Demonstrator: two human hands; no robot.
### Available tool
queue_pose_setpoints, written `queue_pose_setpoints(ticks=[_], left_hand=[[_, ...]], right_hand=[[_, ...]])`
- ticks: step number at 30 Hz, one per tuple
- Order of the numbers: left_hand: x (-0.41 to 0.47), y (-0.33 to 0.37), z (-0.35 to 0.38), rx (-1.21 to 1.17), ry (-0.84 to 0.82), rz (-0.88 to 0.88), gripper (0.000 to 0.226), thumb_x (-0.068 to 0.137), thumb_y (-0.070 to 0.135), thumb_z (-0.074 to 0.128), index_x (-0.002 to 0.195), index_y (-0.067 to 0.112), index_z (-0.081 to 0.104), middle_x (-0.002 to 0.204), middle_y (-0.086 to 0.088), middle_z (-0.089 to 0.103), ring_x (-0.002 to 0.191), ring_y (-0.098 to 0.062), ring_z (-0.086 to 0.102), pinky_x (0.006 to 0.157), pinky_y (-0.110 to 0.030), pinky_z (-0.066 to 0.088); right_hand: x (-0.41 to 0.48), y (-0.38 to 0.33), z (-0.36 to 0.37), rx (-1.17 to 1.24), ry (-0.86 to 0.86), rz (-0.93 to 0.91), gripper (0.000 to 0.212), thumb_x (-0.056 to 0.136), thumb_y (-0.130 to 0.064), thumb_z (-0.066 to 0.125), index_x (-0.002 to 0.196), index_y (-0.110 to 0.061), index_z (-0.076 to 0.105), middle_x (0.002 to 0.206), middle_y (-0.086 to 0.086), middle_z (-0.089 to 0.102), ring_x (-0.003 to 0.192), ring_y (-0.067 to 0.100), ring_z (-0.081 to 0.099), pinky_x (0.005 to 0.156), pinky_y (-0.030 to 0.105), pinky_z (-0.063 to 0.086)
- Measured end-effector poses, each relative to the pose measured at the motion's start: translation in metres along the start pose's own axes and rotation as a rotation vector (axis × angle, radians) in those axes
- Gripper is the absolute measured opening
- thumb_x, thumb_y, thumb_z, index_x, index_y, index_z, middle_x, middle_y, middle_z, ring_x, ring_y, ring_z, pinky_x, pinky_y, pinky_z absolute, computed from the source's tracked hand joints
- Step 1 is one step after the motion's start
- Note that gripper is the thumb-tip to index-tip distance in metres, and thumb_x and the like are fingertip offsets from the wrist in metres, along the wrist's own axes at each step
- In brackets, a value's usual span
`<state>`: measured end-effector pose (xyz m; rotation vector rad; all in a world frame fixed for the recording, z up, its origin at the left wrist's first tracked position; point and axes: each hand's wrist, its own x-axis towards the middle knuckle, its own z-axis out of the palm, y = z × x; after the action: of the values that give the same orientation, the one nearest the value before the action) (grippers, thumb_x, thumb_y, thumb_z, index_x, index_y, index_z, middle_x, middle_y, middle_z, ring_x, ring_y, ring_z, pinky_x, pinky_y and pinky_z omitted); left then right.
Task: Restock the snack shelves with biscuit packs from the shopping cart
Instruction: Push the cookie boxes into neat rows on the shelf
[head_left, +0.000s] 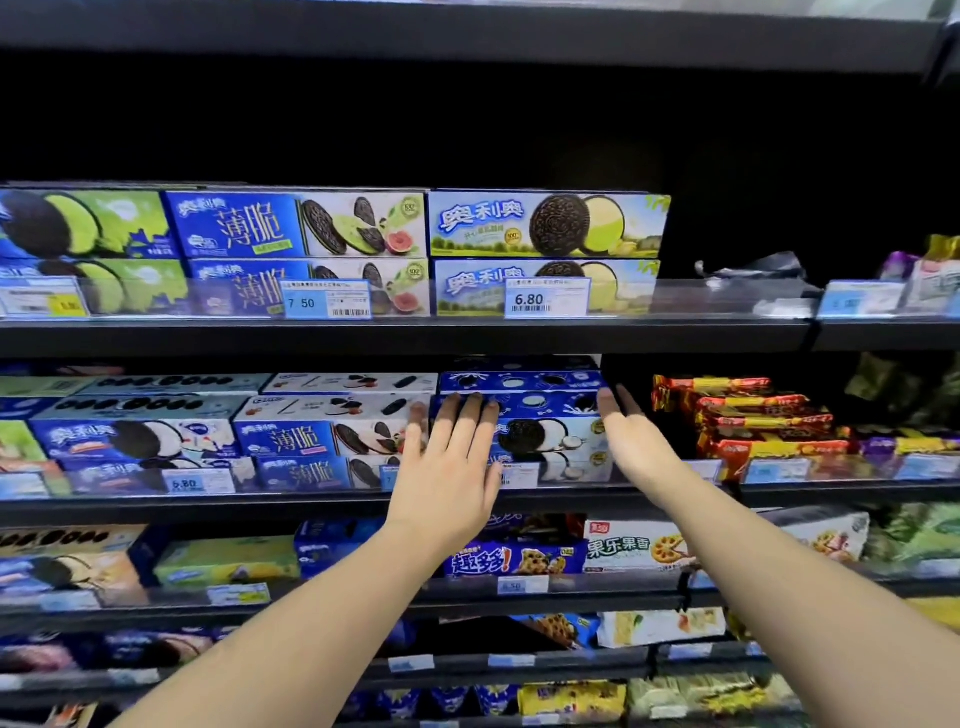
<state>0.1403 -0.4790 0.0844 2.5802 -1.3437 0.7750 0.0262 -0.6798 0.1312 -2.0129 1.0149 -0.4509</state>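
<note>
Left fingers (470, 415): straight and close together, gripping nothing; laid flat over the left front of the blue biscuit box (545, 436), tips reaching its top front edge
Right fingers (608, 402): straight and pressed together, edge-on against the box's right end; whether they actually touched it could not be told
Left hand (457, 457): palm facing the shelf front, covering the box's left third
Right hand (631, 436): upright like a blade, palm turned inward toward the box
Box position: on the middle shelf (311, 501), topmost at the front of a blue stack, with another blue box higher and further back; a price label (522, 475) stood below it
Key relation: the box lay directly between the two hands; its long axis ran left to right along the shelf edge, so each hand bracketed one end
Nearer hand: the left, already in contact
Neighbours: white thin-biscuit boxes (311, 436) touching on the left; red and yellow packs (753, 421) apart on the right, a dark gap between
Step, as judged: squaring or pushing the box into line; a backward press looked likely
Cart: not in view
</note>
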Motion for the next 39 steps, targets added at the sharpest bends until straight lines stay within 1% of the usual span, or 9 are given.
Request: queue_pose_setpoints(ticks=[3, 7, 11, 14, 19, 22, 25, 34, 39], left_hand=[[0.000, 0.001, 0.000, 0.008, -0.002, -0.006, 0.070, 0.100, 0.050, 0.036, 0.159, 0.015, 0.021, 0.160, -0.006, 0.033, 0.147, -0.029, 0.029, 0.119, -0.060, 0.017], [0.000, 0.001, -0.002, 0.014, -0.015, -0.011, 0.071, 0.100, 0.050, 0.033, 0.159, 0.014, 0.019, 0.161, -0.007, 0.031, 0.149, -0.029, 0.026, 0.120, -0.060, 0.015], [0.001, 0.003, -0.007, 0.015, -0.048, -0.006, 0.072, 0.101, 0.051, 0.029, 0.161, 0.015, 0.011, 0.164, -0.005, 0.026, 0.150, -0.027, 0.022, 0.121, -0.059, 0.012], [-0.002, 0.003, -0.011, 0.001, -0.040, 0.006, 0.071, 0.102, 0.049, 0.029, 0.161, 0.014, 0.011, 0.165, -0.006, 0.023, 0.151, -0.026, 0.020, 0.121, -0.058, 0.012], [-0.032, 0.003, -0.006, -0.023, -0.028, 0.090, 0.069, 0.102, 0.043, 0.025, 0.161, 0.012, 0.010, 0.169, -0.007, 0.010, 0.156, -0.026, 0.003, 0.124, -0.056, 0.008], [-0.064, -0.002, 0.005, -0.044, -0.064, 0.108, 0.069, 0.102, 0.042, 0.028, 0.161, 0.011, 0.011, 0.169, -0.008, 0.007, 0.156, -0.025, -0.001, 0.124, -0.056, 0.009], [-0.099, -0.014, 0.020, -0.049, -0.142, 0.089, 0.068, 0.102, 0.044, 0.025, 0.161, 0.013, 0.009, 0.169, -0.007, 0.003, 0.156, -0.024, -0.004, 0.124, -0.054, 0.004], [-0.185, -0.073, 0.087, -0.080, -0.291, -0.111, 0.071, 0.102, 0.045, 0.022, 0.161, 0.017, -0.004, 0.168, -0.004, -0.011, 0.155, -0.023, -0.014, 0.125, -0.050, -0.005], [-0.199, -0.118, 0.122, -0.288, -0.234, -0.360, 0.073, 0.102, 0.038, 0.042, 0.161, 0.011, 0.008, 0.168, -0.013, 0.010, 0.155, -0.029, 0.005, 0.126, -0.047, 0.007]], right_hand=[[0.006, 0.001, 0.005, 0.109, -0.028, 0.061, 0.070, 0.103, -0.063, 0.025, 0.143, -0.011, 0.051, 0.138, 0.018, 0.058, 0.100, 0.026, 0.058, 0.085, 0.033, 0.039], [0.007, 0.004, 0.005, 0.108, -0.047, 0.040, 0.072, 0.102, -0.064, 0.024, 0.144, -0.010, 0.050, 0.140, 0.016, 0.056, 0.099, 0.022, 0.048, 0.085, 0.029, 0.031], [0.003, 0.006, 0.001, 0.085, -0.046, 0.023, 0.078, 0.101, -0.066, 0.019, 0.147, -0.009, 0.046, 0.146, 0.018, 0.051, 0.129, 0.033, 0.049, 0.091, 0.033, 0.030], [-0.010, 0.010, 0.005, 0.093, 0.000, -0.026, 0.074, 0.102, -0.063, 0.019, 0.150, -0.011, 0.042, 0.142, 0.016, 0.055, 0.121, 0.030, 0.052, 0.091, 0.030, 0.030], [-0.047, 0.035, 0.026, 0.078, 0.131, -0.284, 0.038, 0.105, -0.048, 0.027, 0.115, -0.020, 0.050, 0.116, 0.004, 0.061, 0.106, 0.022, 0.058, 0.084, 0.036, 0.040], [-0.073, 0.058, 0.046, -0.034, 0.155, -0.383, 0.051, 0.107, -0.043, 0.030, 0.152, -0.020, 0.031, 0.157, -0.009, 0.036, 0.143, 0.010, 0.035, 0.115, 0.035, 0.033], [-0.096, 0.078, 0.078, -0.116, 0.121, -0.358, 0.064, 0.106, -0.046, 0.028, 0.161, -0.022, 0.005, 0.167, -0.009, 0.007, 0.153, 0.008, 0.008, 0.126, 0.034, 0.014], [-0.117, 0.101, 0.210, -0.194, -0.133, -0.357, 0.064, 0.105, -0.048, 0.033, 0.161, -0.024, 0.014, 0.168, -0.008, 0.013, 0.153, 0.005, 0.009, 0.125, 0.029, 0.011], [-0.095, 0.093, 0.267, -0.089, -0.146, -0.304, 0.066, 0.104, -0.043, 0.044, 0.160, -0.020, 0.017, 0.166, 0.000, 0.023, 0.152, 0.015, 0.020, 0.118, 0.025, 0.016]])
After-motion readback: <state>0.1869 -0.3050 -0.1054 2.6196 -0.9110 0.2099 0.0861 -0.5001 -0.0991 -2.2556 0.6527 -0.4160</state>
